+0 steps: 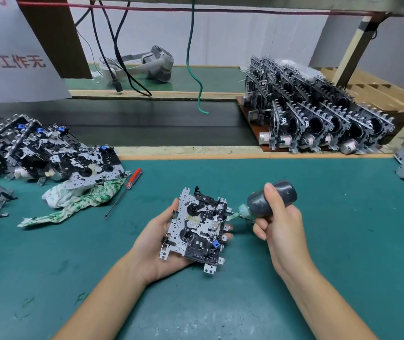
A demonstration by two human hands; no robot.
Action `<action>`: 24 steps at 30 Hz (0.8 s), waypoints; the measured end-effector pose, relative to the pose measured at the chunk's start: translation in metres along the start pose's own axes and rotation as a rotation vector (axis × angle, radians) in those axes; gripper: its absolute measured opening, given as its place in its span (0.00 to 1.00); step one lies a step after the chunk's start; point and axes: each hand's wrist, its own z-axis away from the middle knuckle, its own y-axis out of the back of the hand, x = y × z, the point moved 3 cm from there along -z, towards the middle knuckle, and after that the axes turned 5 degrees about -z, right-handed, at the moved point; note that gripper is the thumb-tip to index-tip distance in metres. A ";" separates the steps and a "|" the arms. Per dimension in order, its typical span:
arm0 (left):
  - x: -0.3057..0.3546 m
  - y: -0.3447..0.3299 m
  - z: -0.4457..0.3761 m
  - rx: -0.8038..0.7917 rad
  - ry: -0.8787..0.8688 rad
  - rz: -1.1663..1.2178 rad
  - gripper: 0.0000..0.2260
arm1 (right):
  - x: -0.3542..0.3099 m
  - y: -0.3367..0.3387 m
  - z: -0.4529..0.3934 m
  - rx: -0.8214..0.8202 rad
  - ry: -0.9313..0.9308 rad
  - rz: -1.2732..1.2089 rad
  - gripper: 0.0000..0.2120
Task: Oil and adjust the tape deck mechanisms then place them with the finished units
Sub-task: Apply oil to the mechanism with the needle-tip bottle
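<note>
Left hand [161,244]: you cradle the tape deck mechanism [197,228] over the mat, fingers curled under
Right hand [278,218]: fingers wrapped round the oil bottle [268,201]
Nozzle: points left, touching the mechanism's right edge

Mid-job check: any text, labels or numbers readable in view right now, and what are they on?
"与工作无": red characters on the white paper sign hanging at upper left; the character before them is cut off.
Top line of the same sign: cropped by the frame edge, unreadable.
Oil bottle in the right hand: no readable label.
Motors on the finished units: labels too small to read.
</note>
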 end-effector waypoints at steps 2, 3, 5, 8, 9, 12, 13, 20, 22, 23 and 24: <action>0.000 0.000 0.000 0.000 -0.002 -0.003 0.27 | 0.000 0.000 0.000 0.001 0.007 0.013 0.15; 0.000 0.000 0.000 0.000 -0.003 -0.003 0.27 | 0.000 0.001 -0.001 0.000 0.011 0.015 0.15; 0.000 0.000 0.000 -0.001 -0.003 -0.001 0.27 | 0.001 0.000 -0.001 -0.004 0.017 0.016 0.15; 0.000 0.000 0.000 0.002 -0.001 -0.002 0.27 | 0.001 0.000 -0.001 -0.005 0.020 0.019 0.14; 0.000 0.001 0.000 0.005 0.000 -0.003 0.27 | 0.001 0.000 -0.001 -0.005 0.021 0.019 0.14; 0.000 0.001 0.000 0.008 0.000 -0.005 0.27 | 0.001 0.000 -0.001 -0.007 0.025 0.020 0.15; 0.000 0.001 0.000 0.008 -0.001 -0.007 0.27 | 0.001 0.000 -0.001 -0.008 0.025 0.017 0.15; -0.001 0.002 0.000 0.003 0.006 0.006 0.27 | -0.001 0.000 0.000 -0.013 0.032 0.000 0.14; -0.001 0.002 -0.001 0.004 0.009 0.016 0.27 | 0.000 -0.001 0.000 -0.012 0.036 0.002 0.14; -0.001 0.002 0.000 0.004 0.010 0.018 0.27 | 0.000 -0.001 0.000 -0.012 0.037 0.003 0.14; -0.001 0.002 0.000 0.004 0.012 0.018 0.27 | 0.000 -0.001 0.000 -0.011 0.037 0.002 0.14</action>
